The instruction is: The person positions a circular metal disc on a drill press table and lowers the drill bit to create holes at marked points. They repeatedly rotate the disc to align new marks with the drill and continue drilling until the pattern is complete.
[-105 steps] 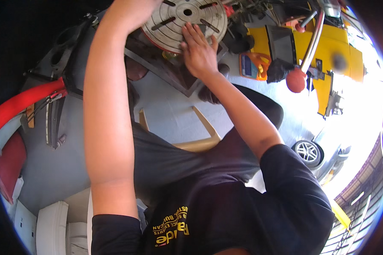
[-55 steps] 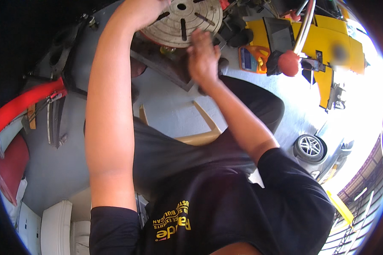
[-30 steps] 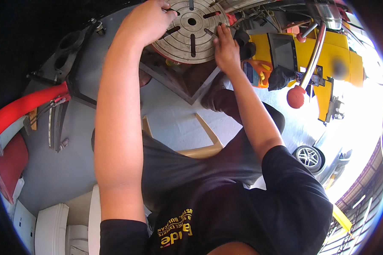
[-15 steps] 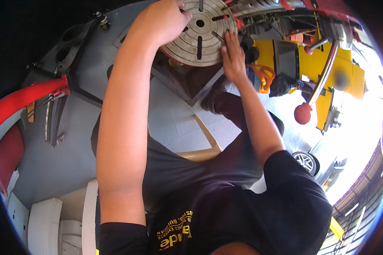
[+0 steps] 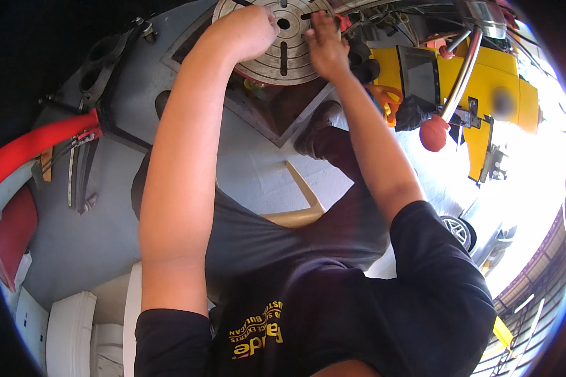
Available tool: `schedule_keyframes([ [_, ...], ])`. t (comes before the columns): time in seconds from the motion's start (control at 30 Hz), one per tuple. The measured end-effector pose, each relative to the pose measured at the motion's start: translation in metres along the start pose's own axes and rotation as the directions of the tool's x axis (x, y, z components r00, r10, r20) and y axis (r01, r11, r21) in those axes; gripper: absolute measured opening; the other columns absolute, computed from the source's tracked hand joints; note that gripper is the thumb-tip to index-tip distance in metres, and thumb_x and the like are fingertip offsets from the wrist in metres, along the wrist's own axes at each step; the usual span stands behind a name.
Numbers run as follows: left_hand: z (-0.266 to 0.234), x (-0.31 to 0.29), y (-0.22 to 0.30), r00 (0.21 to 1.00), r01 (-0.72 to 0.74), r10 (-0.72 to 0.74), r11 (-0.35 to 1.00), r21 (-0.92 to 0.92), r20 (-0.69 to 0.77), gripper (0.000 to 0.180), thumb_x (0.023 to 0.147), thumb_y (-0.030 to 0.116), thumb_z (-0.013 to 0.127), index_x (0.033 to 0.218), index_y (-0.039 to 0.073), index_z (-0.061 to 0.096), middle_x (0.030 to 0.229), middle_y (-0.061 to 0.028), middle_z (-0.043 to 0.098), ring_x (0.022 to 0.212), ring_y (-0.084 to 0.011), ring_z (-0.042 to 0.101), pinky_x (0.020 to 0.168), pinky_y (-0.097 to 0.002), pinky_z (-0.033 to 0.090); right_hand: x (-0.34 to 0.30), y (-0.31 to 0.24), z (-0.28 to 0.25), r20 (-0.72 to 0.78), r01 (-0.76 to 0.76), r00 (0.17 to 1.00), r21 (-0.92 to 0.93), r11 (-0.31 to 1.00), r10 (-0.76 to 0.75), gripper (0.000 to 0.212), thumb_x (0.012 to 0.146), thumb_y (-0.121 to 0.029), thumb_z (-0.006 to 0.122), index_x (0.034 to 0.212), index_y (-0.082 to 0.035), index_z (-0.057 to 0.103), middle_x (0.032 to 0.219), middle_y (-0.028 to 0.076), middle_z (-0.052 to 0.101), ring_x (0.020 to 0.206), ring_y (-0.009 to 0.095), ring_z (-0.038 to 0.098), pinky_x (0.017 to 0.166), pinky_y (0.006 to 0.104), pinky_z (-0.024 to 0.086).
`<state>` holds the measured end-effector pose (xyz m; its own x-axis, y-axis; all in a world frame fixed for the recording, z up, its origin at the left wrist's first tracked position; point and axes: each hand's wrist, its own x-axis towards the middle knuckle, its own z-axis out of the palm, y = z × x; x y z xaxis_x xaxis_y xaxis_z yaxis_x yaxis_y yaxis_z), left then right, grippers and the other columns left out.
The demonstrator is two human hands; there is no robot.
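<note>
A round grey metal machine table (image 5: 283, 63) with concentric grooves and radial slots lies at the top middle. Over its left side is my left hand (image 5: 248, 32), its fingers curled in near the centre hole; whatever they may hold is hidden. My right hand (image 5: 329, 49) rests at the right part of the same table, fingers stretched out and thumb apart, with nothing seen in it. Below the round table a dark square metal base (image 5: 277, 119) shows one corner.
A steel lever with a red ball knob (image 5: 434, 133) reaches down at the right. Behind it stands yellow machinery (image 5: 503, 81), near an orange container (image 5: 388, 100). A beige chair edge (image 5: 299, 217) shows between my legs. Red tubing (image 5: 44, 147) and a black frame (image 5: 122, 135) lie left.
My left hand has moved inward from the table's left rim toward the centre hole. My right hand has shifted left and farther onto the table. The whole view has moved slightly.
</note>
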<state>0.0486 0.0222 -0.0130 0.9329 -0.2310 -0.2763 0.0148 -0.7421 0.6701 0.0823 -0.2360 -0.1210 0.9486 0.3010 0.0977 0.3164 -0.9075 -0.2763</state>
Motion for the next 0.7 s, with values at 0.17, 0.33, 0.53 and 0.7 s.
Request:
schedule_keyframes([
  [0.17, -0.003, -0.003, -0.011, 0.997, -0.044, 0.046, 0.998, 0.041, -0.055, 0.042, 0.103, 0.027, 0.063, 0.136, 0.002, 0.066, 0.125, -0.0202, 0.074, 0.117, -0.0345, 0.071, 0.102, -0.0412, 0.053, -0.048, -0.027, -0.008, 0.064, 0.163, 0.986, -0.138, 0.977, -0.156, 0.058, 0.11, -0.04, 0.045, 0.164, -0.021, 0.038, 0.173, 0.004, 0.032, 0.158, 0.024, 0.032, 0.12, 0.0735, 0.019],
  [0.33, -0.017, -0.015, -0.003, 0.993, -0.014, 0.006, 0.998, -0.069, -0.115, 0.035, 0.101, 0.027, 0.061, 0.123, 0.002, 0.071, 0.119, -0.0251, 0.073, 0.114, -0.0406, 0.07, 0.098, -0.0477, 0.054, -0.021, -0.048, 0.003, -0.001, 0.05, 0.999, -0.128, 0.99, -0.051, 0.058, 0.11, -0.037, 0.046, 0.164, -0.016, 0.038, 0.173, 0.002, 0.031, 0.158, 0.023, 0.033, 0.122, 0.0708, 0.019],
  [0.53, -0.022, -0.01, -0.002, 0.987, 0.076, -0.087, 0.993, -0.086, -0.138, 0.045, 0.102, 0.029, 0.066, 0.135, -0.002, 0.065, 0.124, -0.0221, 0.074, 0.116, -0.0337, 0.072, 0.102, -0.0397, 0.053, -0.004, -0.02, -0.007, 0.04, 0.149, 0.989, -0.166, 0.975, -0.145, 0.057, 0.11, -0.037, 0.046, 0.164, -0.018, 0.037, 0.173, 0.004, 0.03, 0.159, 0.025, 0.029, 0.123, 0.068, 0.019],
  [0.7, -0.012, -0.013, -0.031, 0.994, -0.003, -0.007, 0.996, -0.09, -0.109, 0.045, 0.101, 0.03, 0.066, 0.136, 0.0, 0.066, 0.124, -0.0211, 0.074, 0.116, -0.0348, 0.071, 0.101, -0.0405, 0.053, -0.001, -0.064, 0.021, 0.062, 0.282, 0.959, -0.081, 0.956, -0.278, 0.058, 0.11, -0.033, 0.045, 0.165, -0.02, 0.034, 0.173, 0.005, 0.031, 0.159, 0.024, 0.031, 0.124, 0.066, 0.02],
])
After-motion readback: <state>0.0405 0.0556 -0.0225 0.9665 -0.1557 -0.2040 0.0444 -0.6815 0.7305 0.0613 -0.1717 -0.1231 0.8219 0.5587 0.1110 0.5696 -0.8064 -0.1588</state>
